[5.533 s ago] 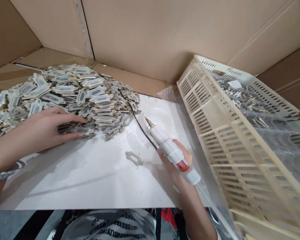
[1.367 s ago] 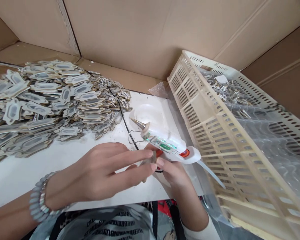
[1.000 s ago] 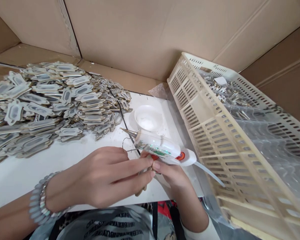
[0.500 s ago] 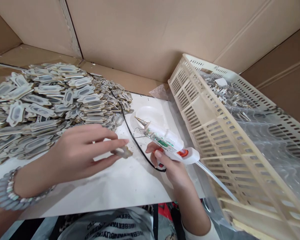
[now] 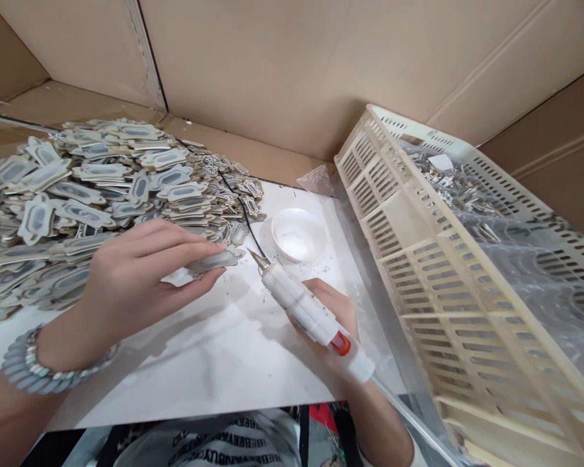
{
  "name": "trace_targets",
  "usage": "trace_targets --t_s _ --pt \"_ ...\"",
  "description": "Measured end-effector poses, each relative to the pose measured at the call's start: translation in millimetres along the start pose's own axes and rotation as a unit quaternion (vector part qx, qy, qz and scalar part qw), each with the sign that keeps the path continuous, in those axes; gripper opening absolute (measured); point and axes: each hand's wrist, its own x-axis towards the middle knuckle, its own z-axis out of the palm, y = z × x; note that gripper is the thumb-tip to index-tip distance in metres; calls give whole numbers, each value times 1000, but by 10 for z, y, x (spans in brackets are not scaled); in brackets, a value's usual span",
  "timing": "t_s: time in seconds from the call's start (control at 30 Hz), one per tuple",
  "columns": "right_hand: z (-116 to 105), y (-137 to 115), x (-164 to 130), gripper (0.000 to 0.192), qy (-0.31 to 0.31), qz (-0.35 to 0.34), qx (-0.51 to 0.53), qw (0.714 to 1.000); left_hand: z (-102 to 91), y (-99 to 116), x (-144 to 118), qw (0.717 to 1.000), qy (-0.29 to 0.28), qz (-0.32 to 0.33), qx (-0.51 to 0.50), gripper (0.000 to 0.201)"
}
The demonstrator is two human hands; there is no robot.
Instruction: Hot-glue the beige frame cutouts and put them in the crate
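Between the thumb and fingers of my left hand (image 5: 141, 279) is a small grey-white frame-shaped plaque (image 5: 214, 261), held above the white table. My right hand (image 5: 328, 311) is wrapped round a white hot glue gun (image 5: 302, 305), its fingers partly hidden behind the body. The gun's metal nozzle points up and left, close to the plaque's right end; whether they touch I cannot tell. A glue stick (image 5: 413, 418) trails out of the gun's rear. Behind the nozzle stands a small white bowl (image 5: 299, 235).
A large heap of similar plaques (image 5: 97, 188) covers the table's left and back. On the right, a cream plastic crate (image 5: 409, 259) holds clear wavy trays and small metal pieces. Cardboard walls (image 5: 263, 71) enclose the back. A black cord (image 5: 246, 214) runs behind the nozzle.
The glue gun has swung down and turned so its nozzle is nearer the plaque. My left hand has raised and tilted the plaque slightly. The bowl shows more fully.
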Motion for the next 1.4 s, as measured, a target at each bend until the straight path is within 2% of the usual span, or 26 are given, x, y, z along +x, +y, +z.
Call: trace_targets --t_s 0.17,0.37,0.53,0.93,1.4 --pt "-10 10 -6 8 -48 -27 -62 997 -22 17 -10 999 -13 -6 29 20" --pt "11 -8 20 13 -41 -53 -112 991 -27 25 -9 999 -5 1 37 12" --pt "27 4 10 12 -38 -45 -121 991 -10 29 20 998 4 18 60 4" --pt "27 13 15 15 -39 -38 -153 987 14 4 4 993 10 64 103 7" --pt "43 19 10 16 -36 -40 -161 985 -9 10 -9 987 14 86 133 10"
